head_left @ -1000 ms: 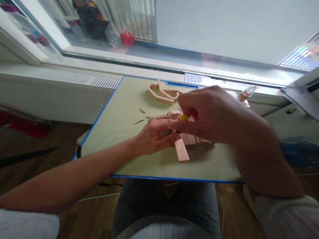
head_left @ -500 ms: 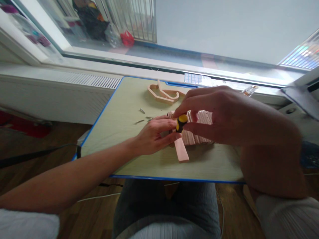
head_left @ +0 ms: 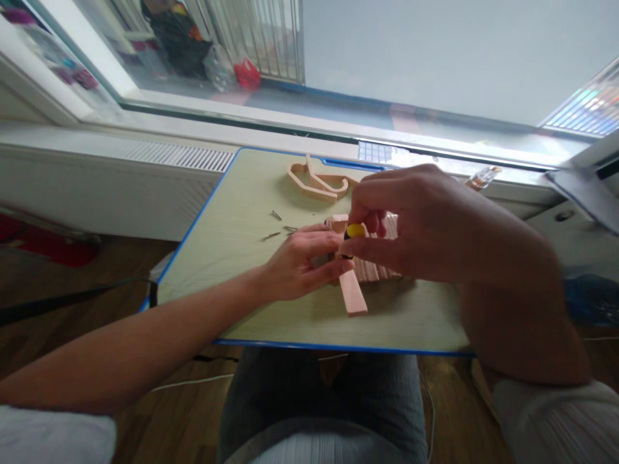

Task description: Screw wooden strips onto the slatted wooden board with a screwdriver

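Observation:
My right hand (head_left: 416, 219) pinches the yellow-and-black handle of a short screwdriver (head_left: 356, 230), held upright above the wood; its tip is hidden. Beside it, my left hand (head_left: 304, 261) grips a pale wooden strip (head_left: 354, 296) between thumb and fingers. That strip lies across a ribbed wooden piece (head_left: 371, 269), partly covered by my right hand. Several loose screws (head_left: 276, 215) lie left of my left fingers. Curved wooden parts (head_left: 312, 187) rest farther back.
The small table (head_left: 203, 270) has a blue rim and stands against a window sill and a white radiator (head_left: 97, 187). A clear plastic item (head_left: 483, 176) lies on the sill at the right. My legs (head_left: 324, 399) are under the near edge.
The fingers of my right hand have closed in around the screwdriver handle, and the wrist has turned and shifted slightly left. My left hand and the wood stay nearly still.

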Action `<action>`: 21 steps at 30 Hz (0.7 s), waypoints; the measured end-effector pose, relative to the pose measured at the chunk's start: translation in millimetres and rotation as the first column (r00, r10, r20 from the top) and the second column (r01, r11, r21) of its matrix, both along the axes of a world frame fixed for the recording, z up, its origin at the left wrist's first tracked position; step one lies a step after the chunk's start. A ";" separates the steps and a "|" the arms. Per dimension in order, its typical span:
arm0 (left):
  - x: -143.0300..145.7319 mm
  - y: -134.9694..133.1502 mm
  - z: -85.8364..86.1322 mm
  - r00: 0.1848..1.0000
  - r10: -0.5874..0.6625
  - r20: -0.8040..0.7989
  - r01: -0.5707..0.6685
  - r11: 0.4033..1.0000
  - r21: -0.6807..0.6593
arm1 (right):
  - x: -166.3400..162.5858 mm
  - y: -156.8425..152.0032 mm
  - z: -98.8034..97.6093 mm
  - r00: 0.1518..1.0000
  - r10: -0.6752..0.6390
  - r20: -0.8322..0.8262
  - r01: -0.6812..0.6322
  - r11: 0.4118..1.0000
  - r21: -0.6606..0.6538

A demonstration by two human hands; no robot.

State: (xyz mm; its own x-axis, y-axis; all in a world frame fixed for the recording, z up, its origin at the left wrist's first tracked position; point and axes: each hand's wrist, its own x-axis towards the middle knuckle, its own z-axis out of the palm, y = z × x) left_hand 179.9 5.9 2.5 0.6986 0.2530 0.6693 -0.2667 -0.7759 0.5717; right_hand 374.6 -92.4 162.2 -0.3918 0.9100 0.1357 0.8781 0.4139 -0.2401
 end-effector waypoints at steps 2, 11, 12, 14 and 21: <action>-0.5 0.4 -1.0 1.000 0.006 -0.008 -0.006 1.000 0.002 | -0.2 -0.3 -0.5 1.000 -0.016 0.000 0.016 0.999 0.035; -1.0 -2.6 1.7 0.998 0.057 -0.024 -0.057 0.998 0.006 | -4.0 5.6 -6.6 0.986 -0.104 0.130 0.095 0.993 0.074; -1.0 -2.4 2.1 0.998 0.054 -0.026 -0.054 0.999 0.007 | -2.8 5.9 -6.5 0.985 -0.102 0.138 0.095 0.994 0.053; -0.8 -1.7 2.5 0.999 0.035 -0.021 -0.035 0.999 0.008 | 0.9 5.4 -5.2 0.987 -0.087 0.136 0.086 0.996 0.013; -0.7 -0.7 0.7 1.000 0.010 -0.024 -0.010 1.000 -0.015 | 12.1 -2.4 4.2 0.993 0.106 -0.056 -0.109 0.992 -0.058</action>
State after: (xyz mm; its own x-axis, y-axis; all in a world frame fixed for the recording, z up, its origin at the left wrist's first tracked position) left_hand 179.2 5.2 3.2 0.7118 0.2698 0.6485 -0.2449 -0.7700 0.5892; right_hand 386.7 -94.7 166.4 -0.4814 0.8703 0.1044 0.8148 0.4882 -0.3126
